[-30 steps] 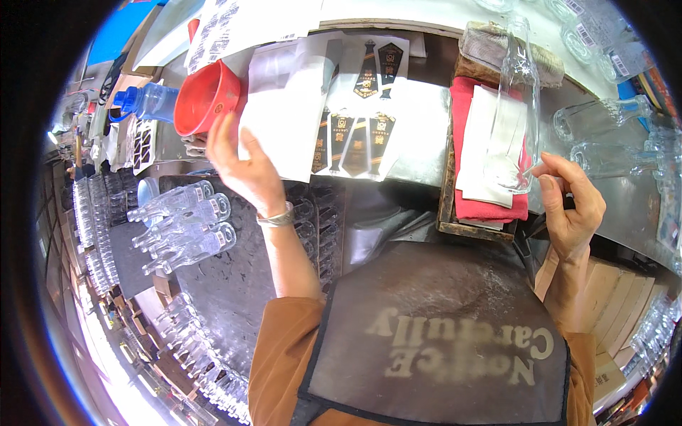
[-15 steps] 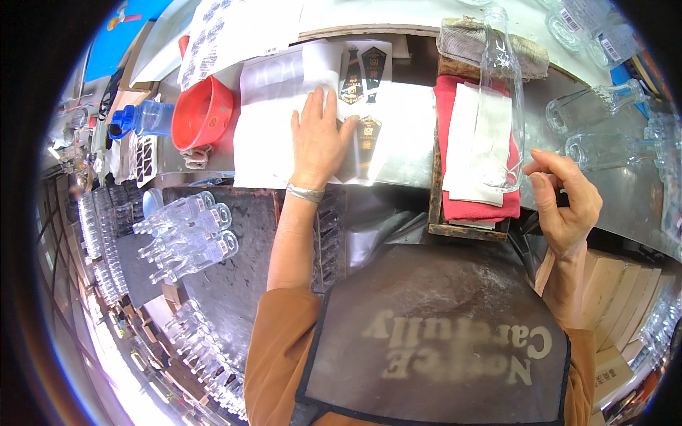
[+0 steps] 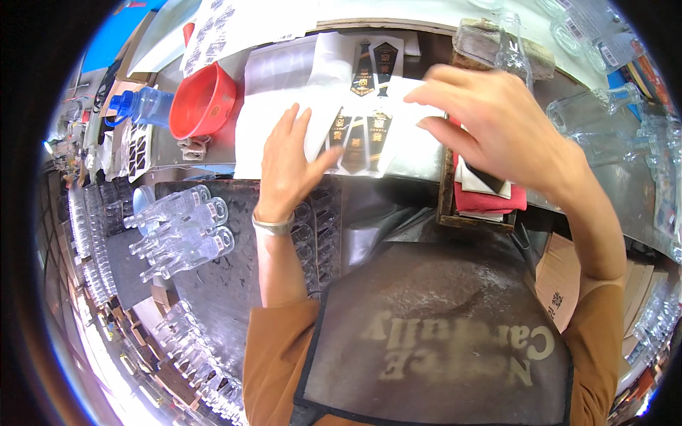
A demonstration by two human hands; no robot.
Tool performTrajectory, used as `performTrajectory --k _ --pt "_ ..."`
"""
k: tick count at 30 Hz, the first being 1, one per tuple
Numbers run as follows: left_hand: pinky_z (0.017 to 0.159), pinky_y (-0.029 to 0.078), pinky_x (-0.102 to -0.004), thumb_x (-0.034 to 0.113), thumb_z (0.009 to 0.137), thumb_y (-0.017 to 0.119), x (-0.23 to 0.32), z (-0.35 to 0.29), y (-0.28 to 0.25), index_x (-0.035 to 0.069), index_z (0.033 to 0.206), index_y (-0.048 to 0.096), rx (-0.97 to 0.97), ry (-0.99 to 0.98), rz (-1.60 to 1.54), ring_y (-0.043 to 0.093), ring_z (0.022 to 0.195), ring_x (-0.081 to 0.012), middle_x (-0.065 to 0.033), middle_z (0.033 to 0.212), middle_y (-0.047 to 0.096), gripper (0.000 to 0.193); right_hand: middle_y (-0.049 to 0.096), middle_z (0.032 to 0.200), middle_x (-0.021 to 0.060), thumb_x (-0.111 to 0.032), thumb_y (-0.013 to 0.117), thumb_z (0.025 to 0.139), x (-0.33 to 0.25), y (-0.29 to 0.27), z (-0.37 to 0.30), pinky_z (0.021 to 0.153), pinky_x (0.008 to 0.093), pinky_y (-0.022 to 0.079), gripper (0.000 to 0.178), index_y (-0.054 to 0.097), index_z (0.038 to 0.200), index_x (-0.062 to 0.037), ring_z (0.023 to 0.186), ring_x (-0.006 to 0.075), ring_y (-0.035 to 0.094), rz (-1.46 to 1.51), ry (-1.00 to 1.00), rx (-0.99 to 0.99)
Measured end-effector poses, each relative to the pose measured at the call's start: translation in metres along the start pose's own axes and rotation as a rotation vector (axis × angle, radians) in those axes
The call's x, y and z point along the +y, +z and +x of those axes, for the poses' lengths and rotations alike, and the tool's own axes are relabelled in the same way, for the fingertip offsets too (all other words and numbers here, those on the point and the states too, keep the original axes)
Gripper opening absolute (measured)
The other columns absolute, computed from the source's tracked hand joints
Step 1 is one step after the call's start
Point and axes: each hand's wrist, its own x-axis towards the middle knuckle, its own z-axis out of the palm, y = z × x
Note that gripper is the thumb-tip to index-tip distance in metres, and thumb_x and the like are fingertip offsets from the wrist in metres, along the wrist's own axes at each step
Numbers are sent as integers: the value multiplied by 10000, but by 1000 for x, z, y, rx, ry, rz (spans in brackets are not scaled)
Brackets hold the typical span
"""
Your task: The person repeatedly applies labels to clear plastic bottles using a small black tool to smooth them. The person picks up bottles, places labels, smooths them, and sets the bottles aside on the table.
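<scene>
A white sheet (image 3: pixel 280 85) bears several dark, gold-printed decals (image 3: pixel 366 138) at its right part. My left hand (image 3: pixel 288 160) rests over the sheet's near left part, fingers spread and thumb pointing toward the decals. Slightly blurred, my right hand (image 3: pixel 497 128) hovers above the red cloth pad, its thumb and forefinger apart and reaching left toward the decals. Beneath that hand, white paper and a dark patch show on the red cloth (image 3: pixel 490 201); I cannot tell what the patch is. Behind the hand lies a clear glass bottle (image 3: pixel 511 53), partly hidden.
A red plastic bowl (image 3: pixel 202 103) and a blue-capped jug (image 3: pixel 142 106) stand at left. Several clear bottles (image 3: pixel 188 238) lie on the dark board at lower left, and more glass bottles (image 3: pixel 597 106) lie at right. A folded grey cloth (image 3: pixel 476 42) sits behind the wooden tray (image 3: pixel 446 199).
My right hand has moved up and left from beside the bottle to over the cloth pad. My left hand has shifted left and down, off the decals. The bottle now lies farther back.
</scene>
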Motion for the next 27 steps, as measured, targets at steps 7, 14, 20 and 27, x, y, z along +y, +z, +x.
performTrajectory --k 7,14,20,27 --pt "1058 432 -431 197 717 860 -13 -50 -2 4 1287 580 76 -97 90 516 1274 -380 -216 1409 537 664 657 968 164 -69 586 901 35 95 90 732 462 539 191 618 1082 -17 883 353 677 -214 25 -378" --pt "938 490 -405 50 784 753 -20 -40 -16 51 1019 680 274 -114 -113 596 1115 -313 -108 1227 666 247 702 898 193 12 546 884 38 122 124 743 456 563 367 553 1251 4 872 354 715 -365 230 -721" --pt "939 486 -402 23 812 708 -21 -21 -20 38 975 682 396 -88 -204 609 1083 -308 -108 1164 692 166 699 953 187 -20 549 902 45 131 119 794 475 552 487 503 1385 -51 940 347 706 -333 305 -737" --pt "936 503 -364 118 901 706 -36 17 -30 43 1050 696 534 -1 -188 662 1076 -269 -98 1172 718 168 705 993 201 -78 569 883 36 102 113 848 486 547 394 603 1275 -57 977 373 685 -272 316 -660"
